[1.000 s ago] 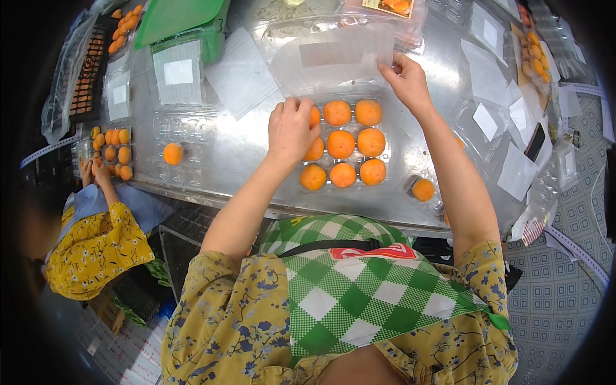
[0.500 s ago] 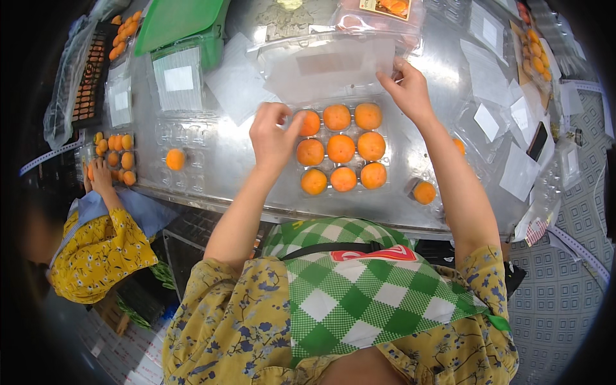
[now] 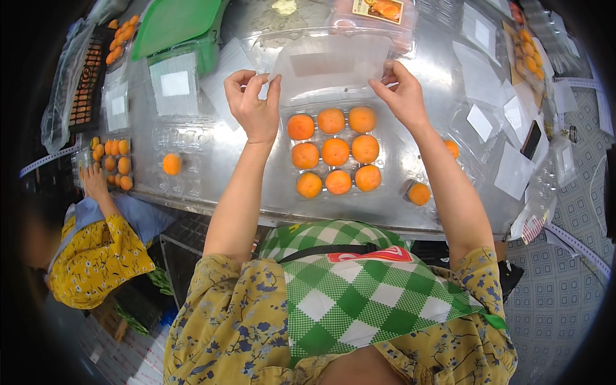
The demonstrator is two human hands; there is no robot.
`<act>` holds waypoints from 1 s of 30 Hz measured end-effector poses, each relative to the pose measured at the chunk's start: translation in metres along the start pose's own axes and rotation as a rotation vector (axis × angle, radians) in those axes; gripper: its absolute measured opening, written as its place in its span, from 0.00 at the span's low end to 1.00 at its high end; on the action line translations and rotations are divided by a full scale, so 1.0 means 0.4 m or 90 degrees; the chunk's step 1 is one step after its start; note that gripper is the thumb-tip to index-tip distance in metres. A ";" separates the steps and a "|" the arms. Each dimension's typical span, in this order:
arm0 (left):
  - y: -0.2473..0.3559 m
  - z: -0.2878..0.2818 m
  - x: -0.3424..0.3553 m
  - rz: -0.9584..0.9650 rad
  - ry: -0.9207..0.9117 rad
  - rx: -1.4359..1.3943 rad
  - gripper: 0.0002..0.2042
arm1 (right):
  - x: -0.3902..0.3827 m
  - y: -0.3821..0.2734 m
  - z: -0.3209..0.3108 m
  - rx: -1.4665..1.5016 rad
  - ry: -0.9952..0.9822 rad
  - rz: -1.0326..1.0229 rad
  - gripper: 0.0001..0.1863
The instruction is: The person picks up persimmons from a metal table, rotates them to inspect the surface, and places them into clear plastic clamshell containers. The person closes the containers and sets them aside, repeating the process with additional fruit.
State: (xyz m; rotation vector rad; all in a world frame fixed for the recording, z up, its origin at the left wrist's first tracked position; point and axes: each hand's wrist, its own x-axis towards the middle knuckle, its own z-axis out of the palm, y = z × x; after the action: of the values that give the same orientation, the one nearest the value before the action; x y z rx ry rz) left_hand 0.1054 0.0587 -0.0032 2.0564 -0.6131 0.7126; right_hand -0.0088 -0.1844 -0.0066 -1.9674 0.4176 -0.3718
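Note:
In front of me on the metal table lies a clear plastic clamshell tray (image 3: 384,172) with three rows of round, persimmon-like orange fruits (image 3: 335,151). Behind the fruits, a thin translucent white sheet (image 3: 301,88) with a greyish rectangle in its middle lies against the raised clear lid. My left hand (image 3: 253,106) pinches the sheet's left edge between thumb and fingers. At the opposite edge my right hand (image 3: 402,96) pinches the sheet too. The fingertips of both hands show; neither hand touches a fruit.
Single fruits (image 3: 419,193) lie to the right. Left stand another clear tray (image 3: 192,138) with one fruit, a stack of white sheets (image 3: 176,83) and a green bin (image 3: 176,29). A co-worker's hand (image 3: 95,183) rests at a filled tray. Packed fruit (image 3: 378,25) sits behind; a phone (image 3: 531,139) lies right.
My left hand has moved up and away from the back left fruit to the sheet's left edge and taken hold of it. My right hand stays at the right edge.

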 end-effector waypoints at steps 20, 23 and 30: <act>0.081 -0.195 -0.170 -0.050 -0.252 -0.081 0.18 | -0.182 -0.042 -0.061 -0.314 -0.075 -0.247 0.21; 0.091 -0.251 -0.255 -0.061 -0.416 -0.053 0.26 | -0.262 -0.013 -0.073 -0.263 -0.137 -0.164 0.25; 0.055 -0.283 -0.344 -0.419 -0.472 -0.281 0.21 | -0.376 0.051 -0.053 0.076 -0.154 0.199 0.20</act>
State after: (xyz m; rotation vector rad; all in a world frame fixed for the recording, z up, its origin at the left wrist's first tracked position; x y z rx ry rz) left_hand -0.0369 0.1648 -0.0305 1.8838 -0.3861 -0.5495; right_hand -0.1544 -0.1422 -0.0276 -1.7697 0.5240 0.0400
